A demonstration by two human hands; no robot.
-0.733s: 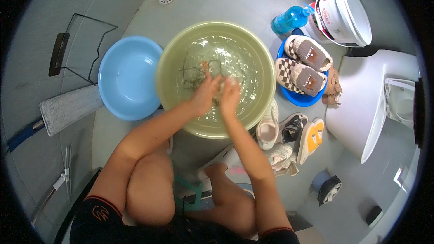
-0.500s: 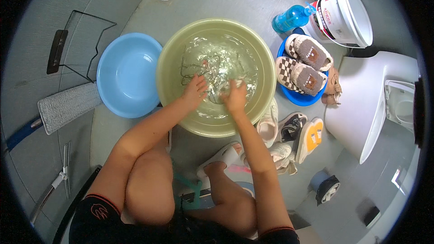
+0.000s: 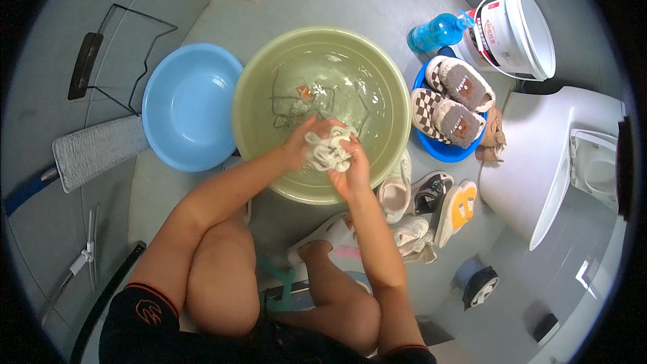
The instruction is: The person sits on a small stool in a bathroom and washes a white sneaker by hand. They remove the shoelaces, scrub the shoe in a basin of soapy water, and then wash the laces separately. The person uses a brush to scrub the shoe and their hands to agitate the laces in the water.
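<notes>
A bundle of white shoelaces (image 3: pixel 329 151) is bunched between my two hands, over the near part of a large yellow-green basin (image 3: pixel 253 74). My left hand (image 3: pixel 301 143) is closed on the bundle from the left. From the right, my right hand (image 3: pixel 354 172) grips it with fingers curled in. Clear water fills the basin. Dark laces (image 3: pixel 275 102) lie loosely in the water beyond my hands, beside a small orange piece (image 3: pixel 305 92) whose kind I cannot make out.
A light-blue basin (image 3: pixel 192 108) touches the large one on the left, near a flat grey mop (image 3: pixel 101 152). Slippers (image 3: pixel 461 87) fill a blue basin at right, beside a blue pump bottle (image 3: pixel 435 32) and white bucket (image 3: pixel 505 34). Several shoes (image 3: pixel 431 192) stand nearer, before a white toilet (image 3: pixel 522 162).
Both hands have come together and lifted the white shoelaces out of the water. Before, they were apart at the surface. The churned water has calmed, so the dark laces show more clearly.
</notes>
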